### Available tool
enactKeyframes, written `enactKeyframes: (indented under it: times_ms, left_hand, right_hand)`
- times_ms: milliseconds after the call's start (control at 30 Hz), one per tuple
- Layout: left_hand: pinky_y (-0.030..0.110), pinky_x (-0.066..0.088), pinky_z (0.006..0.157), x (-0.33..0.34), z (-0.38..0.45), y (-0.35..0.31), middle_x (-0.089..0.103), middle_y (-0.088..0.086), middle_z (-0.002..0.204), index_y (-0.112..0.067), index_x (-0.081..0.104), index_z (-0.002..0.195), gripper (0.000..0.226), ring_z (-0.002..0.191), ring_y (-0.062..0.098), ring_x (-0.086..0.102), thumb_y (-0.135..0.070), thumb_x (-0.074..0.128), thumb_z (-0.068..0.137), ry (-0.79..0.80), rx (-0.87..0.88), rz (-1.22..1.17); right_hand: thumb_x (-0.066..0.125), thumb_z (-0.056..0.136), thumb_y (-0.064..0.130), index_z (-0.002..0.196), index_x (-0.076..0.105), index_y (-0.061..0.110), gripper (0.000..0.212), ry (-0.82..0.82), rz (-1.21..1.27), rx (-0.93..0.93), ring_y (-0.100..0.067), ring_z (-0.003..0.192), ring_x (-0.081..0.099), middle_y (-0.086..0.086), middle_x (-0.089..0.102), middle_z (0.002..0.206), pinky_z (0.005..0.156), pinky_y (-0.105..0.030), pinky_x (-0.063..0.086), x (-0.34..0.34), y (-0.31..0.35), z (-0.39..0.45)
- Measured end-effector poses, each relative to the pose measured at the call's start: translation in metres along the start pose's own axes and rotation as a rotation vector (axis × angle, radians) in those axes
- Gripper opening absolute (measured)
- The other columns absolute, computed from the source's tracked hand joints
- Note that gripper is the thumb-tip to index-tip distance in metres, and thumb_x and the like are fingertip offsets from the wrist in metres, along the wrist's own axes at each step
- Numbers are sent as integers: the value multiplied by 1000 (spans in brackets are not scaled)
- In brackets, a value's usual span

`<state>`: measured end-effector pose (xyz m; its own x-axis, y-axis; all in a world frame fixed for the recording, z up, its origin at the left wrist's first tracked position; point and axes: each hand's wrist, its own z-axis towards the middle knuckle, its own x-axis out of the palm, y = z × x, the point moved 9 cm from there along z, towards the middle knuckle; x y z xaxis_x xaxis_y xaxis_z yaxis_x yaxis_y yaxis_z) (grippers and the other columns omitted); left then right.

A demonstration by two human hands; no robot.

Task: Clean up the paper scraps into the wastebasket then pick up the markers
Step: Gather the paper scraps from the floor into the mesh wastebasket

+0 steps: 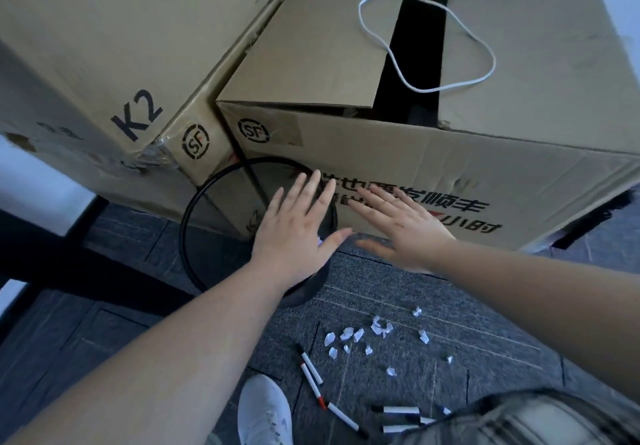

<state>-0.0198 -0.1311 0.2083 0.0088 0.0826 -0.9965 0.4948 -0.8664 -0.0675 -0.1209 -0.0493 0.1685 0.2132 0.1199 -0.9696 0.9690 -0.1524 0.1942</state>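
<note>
Here, small torn white paper scraps (375,335) lie scattered on carpet (381,285).

The flat, straight-fingered left hand (294,230) covered the near right part of the round black wire-rimmed wastebasket (194,209), hiding most of what lay inside. A checked trouser knee (519,420) hid parts of the white-barrelled markers (398,410) at the bottom edge. The tall brown cardboard box marked K2 (104,46) ran past the top and left edges.
</note>
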Motion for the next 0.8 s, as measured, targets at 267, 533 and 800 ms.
enactKeyframes:
  times_ms: [267,533,800]
  left_hand:
    - [38,4,119,79,-1,-88,-6,2,158,-26,-7,148,74,145,17,-5,-64,11,87,82,239,-65]
    - [43,0,116,199,-32,-91,-10,-2,156,-27,-8,147,79,143,17,-8,-73,11,85,248,208,-65]
    - [51,8,112,308,-89,-49,-8,5,157,-30,-13,146,109,144,28,-1,-92,19,62,429,1,-134]
  right_hand:
    - [-5,79,74,149,2,29,84,85,71,35,-18,145,-1,0,5,158,116,-39,-4,90,-44,-64]
    - [23,90,67,148,-4,31,74,149,146,121,-19,145,0,1,2,157,117,-44,4,207,-74,-112]
    - [17,86,75,149,-3,28,81,275,122,261,-23,145,4,-2,3,157,114,-50,3,298,-91,-161]
